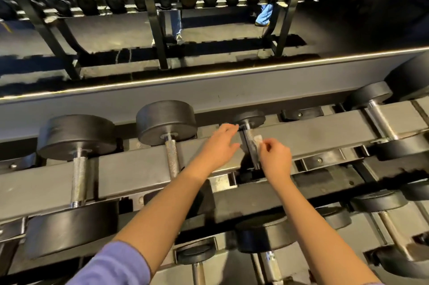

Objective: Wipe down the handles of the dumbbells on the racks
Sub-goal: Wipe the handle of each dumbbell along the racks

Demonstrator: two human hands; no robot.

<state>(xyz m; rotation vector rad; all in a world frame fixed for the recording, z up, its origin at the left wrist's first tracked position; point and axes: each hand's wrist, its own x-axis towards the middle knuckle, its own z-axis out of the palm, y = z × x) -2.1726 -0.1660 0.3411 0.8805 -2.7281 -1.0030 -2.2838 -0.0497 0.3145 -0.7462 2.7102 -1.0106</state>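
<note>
Dumbbell handle (250,143): right hand (276,159) pinches wipe (258,138) against it; left hand (216,147) spread beside; bigger dumbbell (166,122) left.

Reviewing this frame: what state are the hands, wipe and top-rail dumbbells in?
Left hand: open, fingers extended beside the small dumbbell.
Right hand: pinches the wipe.
Wipe: held against the small dumbbell's handle.
Small dumbbell: racked.
Large dumbbell: racked, untouched.

Lavender sleeve (111,266) above the left elbow; 2 bare forearms, no jewellery.
</note>
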